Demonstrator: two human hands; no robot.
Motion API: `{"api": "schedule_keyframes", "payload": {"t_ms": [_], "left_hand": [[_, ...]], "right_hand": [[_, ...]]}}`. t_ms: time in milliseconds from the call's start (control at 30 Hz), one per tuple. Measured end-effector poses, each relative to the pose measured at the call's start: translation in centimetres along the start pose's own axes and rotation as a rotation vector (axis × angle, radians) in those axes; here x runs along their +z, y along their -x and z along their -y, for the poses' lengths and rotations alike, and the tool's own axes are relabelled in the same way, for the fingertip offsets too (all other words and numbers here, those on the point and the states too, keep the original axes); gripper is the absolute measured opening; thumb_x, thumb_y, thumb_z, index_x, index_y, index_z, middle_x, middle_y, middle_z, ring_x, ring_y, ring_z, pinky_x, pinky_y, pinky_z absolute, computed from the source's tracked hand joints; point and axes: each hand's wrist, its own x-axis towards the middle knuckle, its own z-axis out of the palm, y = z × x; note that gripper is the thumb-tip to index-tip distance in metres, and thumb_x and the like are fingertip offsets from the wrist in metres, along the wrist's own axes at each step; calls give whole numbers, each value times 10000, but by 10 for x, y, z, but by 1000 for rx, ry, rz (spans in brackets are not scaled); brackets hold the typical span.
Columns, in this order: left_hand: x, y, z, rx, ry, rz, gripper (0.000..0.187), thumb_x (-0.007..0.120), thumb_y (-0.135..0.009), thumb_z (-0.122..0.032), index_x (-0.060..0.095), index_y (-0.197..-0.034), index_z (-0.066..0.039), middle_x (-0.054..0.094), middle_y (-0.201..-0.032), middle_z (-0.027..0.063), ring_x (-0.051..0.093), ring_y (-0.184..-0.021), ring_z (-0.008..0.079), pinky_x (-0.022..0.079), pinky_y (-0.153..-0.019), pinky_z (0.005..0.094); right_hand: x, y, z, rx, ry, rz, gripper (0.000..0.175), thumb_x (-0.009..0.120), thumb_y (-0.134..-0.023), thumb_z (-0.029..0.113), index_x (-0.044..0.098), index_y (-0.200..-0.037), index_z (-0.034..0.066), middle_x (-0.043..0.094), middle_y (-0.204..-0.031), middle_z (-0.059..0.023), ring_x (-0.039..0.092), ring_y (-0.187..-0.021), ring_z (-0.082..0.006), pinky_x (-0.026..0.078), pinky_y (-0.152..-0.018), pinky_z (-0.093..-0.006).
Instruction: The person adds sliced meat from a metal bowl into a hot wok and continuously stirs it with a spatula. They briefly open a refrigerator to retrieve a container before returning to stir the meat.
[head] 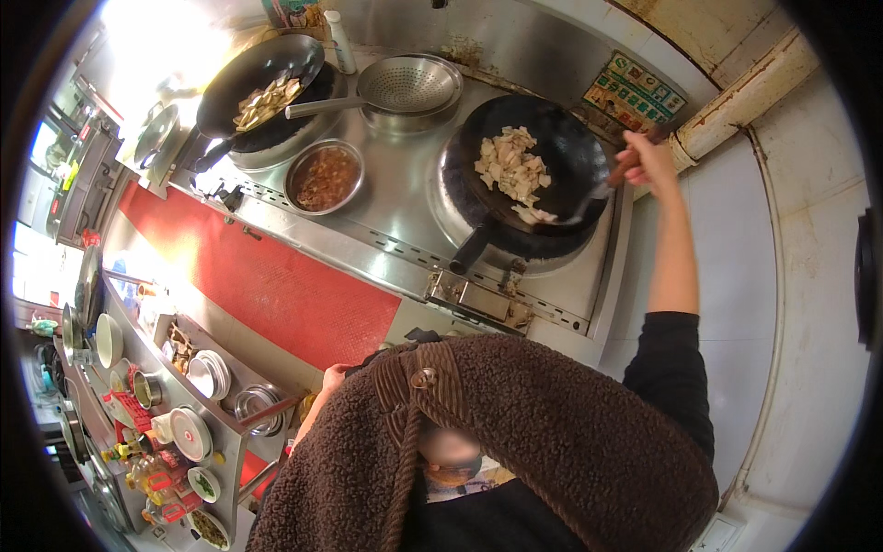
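My right hand [650, 160] grips the brown wooden handle of a metal spatula [592, 201], whose blurred blade dips into a black wok [572, 141]. Pale sliced pieces of food [512, 164] are heaped in this wok, with a few apart near the blade. The wok's black handle [471, 248] points back towards me. Low by my body, beside the brown fleece garment [552, 400], my left hand [336, 376] is partly visible; its fingers are mostly hidden, so I cannot tell whether it holds anything.
Across the steel stove [400, 176] stand a second wok [214, 96] with yellowish slices, a perforated strainer [408, 86] on a pot, and a metal bowl [352, 172] of reddish-brown food. A white spray bottle [339, 41] is behind. Left of me, a steel shelf unit [231, 441] carries dishes and bottles.
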Motion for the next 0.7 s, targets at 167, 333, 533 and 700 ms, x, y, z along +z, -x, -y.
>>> {"api": "schedule_keyframes", "payload": {"t_ms": [167, 333, 533, 700], "left_hand": [[-1, 6, 22, 40, -70, -6, 274, 637, -770, -167, 656, -1017, -51, 681, -933, 93, 647, -868, 205, 508, -783, 322], [-2, 20, 26, -56, 78, -18, 280, 651, -765, -186, 656, -1004, -39, 683, -923, 86, 646, -853, 180, 506, -759, 306], [10, 15, 13, -128, 49, -50, 292, 670, -762, -222, 662, -971, -18, 684, -897, 96, 646, -816, 178, 499, -715, 309], [10, 5, 13, -110, 91, 24, 297, 662, -762, -200, 655, -992, -11, 682, -910, 105, 646, -838, 192, 500, -725, 314]], "right_hand": [[53, -8, -20, -111, -351, -4, 208, 639, -797, 218, 600, -814, 14, 661, -749, -110, 554, -408, -138, 460, -349, -241], [41, -33, 4, -236, -330, -139, 205, 640, -791, 210, 620, -760, 9, 655, -723, -98, 560, -431, -115, 455, -374, -212], [88, 40, -65, 25, -412, -61, 181, 653, -823, 236, 631, -825, 56, 671, -794, -78, 590, -640, -90, 483, -564, -210], [70, 108, -145, -248, -260, -147, 178, 629, -853, 163, 648, -902, -7, 659, -837, -62, 576, -697, -81, 468, -635, -208]]}}
